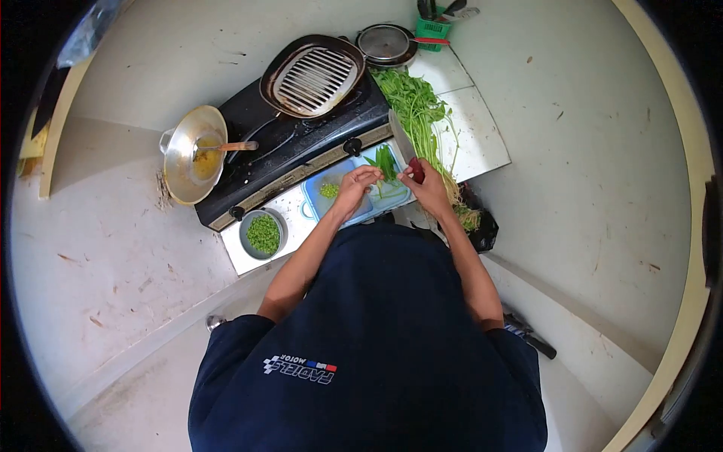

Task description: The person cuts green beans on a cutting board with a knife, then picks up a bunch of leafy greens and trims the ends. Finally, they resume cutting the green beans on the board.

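Note:
My right hand point(429, 190) is closed around the dark red handle of a knife point(401, 137), whose blade points up and away toward the stove. Opposite it, my left hand point(355, 190) hovers over a blue cutting board point(307, 211) with its fingertips drawn together. Whatever may be between those fingertips is too small to make out. Long green leaves point(385, 161) and thin stems lie on the board between both hands. A small heap of chopped green pieces point(329, 190) rests on the board beside my left hand.
A bowl of chopped greens point(263, 234) stands at the left. Behind the board is a black stove point(260, 162) with a grill pan point(315, 77) and a wok point(197, 169). Leafy greens with roots point(418, 105) lie at the right, below a green utensil basket point(431, 32).

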